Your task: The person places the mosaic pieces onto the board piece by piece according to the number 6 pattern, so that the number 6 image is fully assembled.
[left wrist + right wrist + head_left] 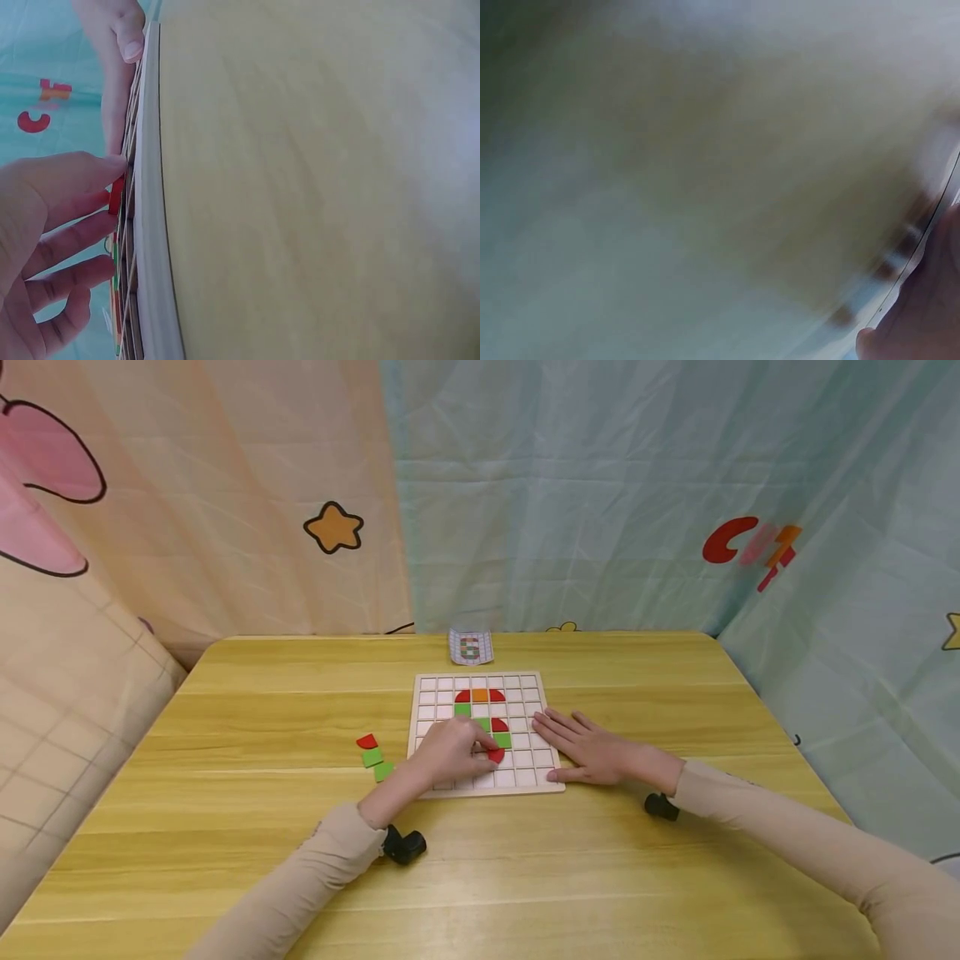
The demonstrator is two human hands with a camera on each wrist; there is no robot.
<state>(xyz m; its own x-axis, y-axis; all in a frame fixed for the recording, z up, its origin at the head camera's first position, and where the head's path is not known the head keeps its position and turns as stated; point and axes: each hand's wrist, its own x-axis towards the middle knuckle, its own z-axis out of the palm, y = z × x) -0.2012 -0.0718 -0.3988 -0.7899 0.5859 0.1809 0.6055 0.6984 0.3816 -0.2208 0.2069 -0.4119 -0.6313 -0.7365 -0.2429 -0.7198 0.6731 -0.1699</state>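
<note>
A wooden grid board lies mid-table. My left hand reaches over its lower half and pinches a red quarter-circle tile between thumb and index finger, at the grid. In the left wrist view the same red tile stands between those fingertips, at the board's surface. Farther up the grid lie an orange square tile, red quarter-circles and green squares; the left hand hides some cells. My right hand rests with straight fingers on the board's right edge, holding nothing.
Left of the board lie a loose red quarter-circle and two green squares. A small pattern card stands behind the board, near the table's back edge. Printed curtains hang behind the table. The right wrist view is blurred.
</note>
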